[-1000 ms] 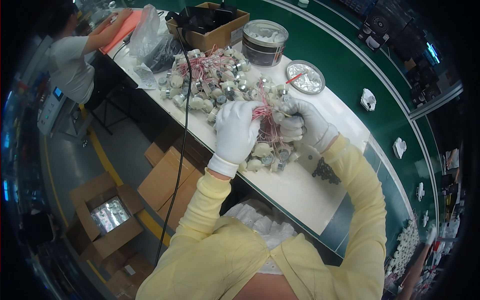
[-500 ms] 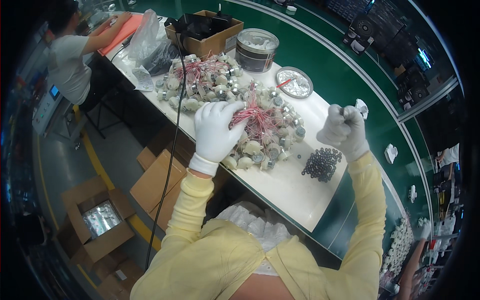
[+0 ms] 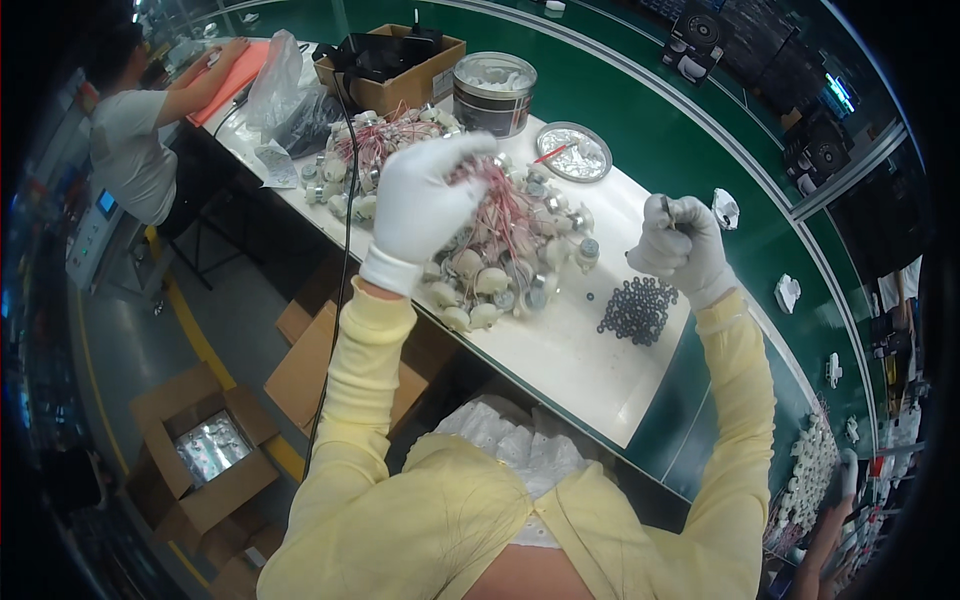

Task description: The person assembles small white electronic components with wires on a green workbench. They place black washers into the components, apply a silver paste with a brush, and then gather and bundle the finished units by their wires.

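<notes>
My left hand, in a white glove, is raised over the nearer pile of small cream-and-silver motor-like parts. Its curled fingers grip some thin red and white wires that rise from this pile. The fingertips are a little blurred. To the right, above the table, my gloved right hand is closed, with a small dark piece pinched between thumb and fingers; its kind is too small to tell. Just below that hand, a heap of small black rings lies on the white table, with one ring apart from it.
Behind the piles stand a metal tin, its lid with a red stick on it, and a cardboard box of black items. A black cable hangs at left. A co-worker sits far left; open cartons stand below.
My left hand has risen, its fingers now closed on wires, and parts of the pile have shifted. My right hand has turned slightly, showing the small dark piece. The whole view has shifted a little.
</notes>
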Demonstrator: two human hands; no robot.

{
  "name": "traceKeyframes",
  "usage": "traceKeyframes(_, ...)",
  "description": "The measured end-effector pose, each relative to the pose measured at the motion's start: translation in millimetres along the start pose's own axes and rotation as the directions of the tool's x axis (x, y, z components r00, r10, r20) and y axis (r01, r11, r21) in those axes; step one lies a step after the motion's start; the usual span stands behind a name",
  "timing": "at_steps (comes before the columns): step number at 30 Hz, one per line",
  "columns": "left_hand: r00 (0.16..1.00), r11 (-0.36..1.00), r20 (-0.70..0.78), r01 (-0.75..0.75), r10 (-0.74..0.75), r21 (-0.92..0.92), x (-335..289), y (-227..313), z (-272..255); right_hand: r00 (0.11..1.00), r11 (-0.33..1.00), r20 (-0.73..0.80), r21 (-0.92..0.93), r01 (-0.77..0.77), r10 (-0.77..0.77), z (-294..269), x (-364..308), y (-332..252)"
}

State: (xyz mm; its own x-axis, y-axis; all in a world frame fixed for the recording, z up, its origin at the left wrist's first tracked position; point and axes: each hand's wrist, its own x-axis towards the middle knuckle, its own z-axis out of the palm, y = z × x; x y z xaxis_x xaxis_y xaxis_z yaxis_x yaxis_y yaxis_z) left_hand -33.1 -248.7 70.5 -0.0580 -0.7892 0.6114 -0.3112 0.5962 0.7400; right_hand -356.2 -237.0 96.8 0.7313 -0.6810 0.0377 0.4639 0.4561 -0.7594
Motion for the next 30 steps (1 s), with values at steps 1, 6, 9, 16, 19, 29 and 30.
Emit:
traceKeyframes(1, 0.992, 0.992, -0.072, -0.093, 0.100, 0.085, 8, 2, 0, 1.000, 1.000, 0.000, 0.009, 0.001, -0.001, 0, 3, -1)
traceKeyframes(6, 0.972, 0.996, 0.223, 0.063, -0.078, 0.070, 1, 12, 4, 0.914, 0.990, -0.399, -0.085, -0.114, 0.071, 7, 28, 4)
traceKeyframes(9, 0.984, 0.990, 0.171, -0.072, 0.051, 0.122, -13, 18, 9, 0.884, 0.877, -0.457, -0.460, -0.142, -0.096, 14, 56, 11)
traceKeyframes(16, 0.969, 0.951, 0.168, -0.216, 0.181, 0.221, -43, 36, 4, 0.859, -0.301, -0.247, -0.863, -0.405, -0.448, 9, 151, 34)
traceKeyframes(19, 0.990, 0.976, 0.099, -0.118, 0.102, 0.181, -45, 34, -3, 0.821, -0.327, -0.394, -0.777, -0.538, -0.413, -3, 190, 42)
traceKeyframes(29, 0.931, 0.791, 0.228, 0.364, -0.287, -0.492, -46, 14, 1, 0.892, 0.047, -0.320, -0.945, -0.323, -0.319, -64, 237, 44)
traceKeyframes(30, 0.958, 0.865, 0.178, 0.280, -0.225, -0.417, -52, 10, -1, 0.883, 0.108, -0.344, -0.939, -0.327, -0.319, -69, 236, 44)
